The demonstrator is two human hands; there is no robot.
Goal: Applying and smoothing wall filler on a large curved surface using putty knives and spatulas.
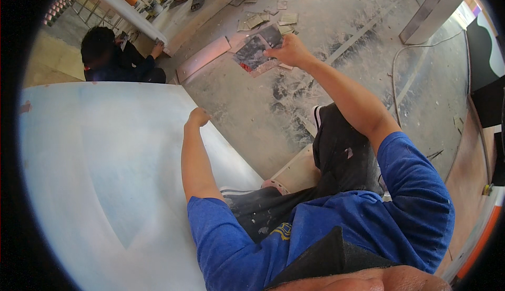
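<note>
My right hand (289,52) is stretched out over the floor, its fingers closed on a thin dark grey sheet (271,36) that looks like sandpaper. Just below it is another dark, dusty sheet (251,52); whether the two are one folded piece I cannot tell. To the left lies a large white panel (137,149) with a smooth, slightly bluish surface. At its right edge my left hand (199,117) is curled over the rim, some fingers hidden.
Several tan flat pieces (258,19) lie scattered beyond my right hand. A pinkish board (205,58) is on the floor. Another person (110,57) crouches behind the panel; someone's feet (198,2) stand farther back. A cable (394,75) runs right, near a post (428,9).
</note>
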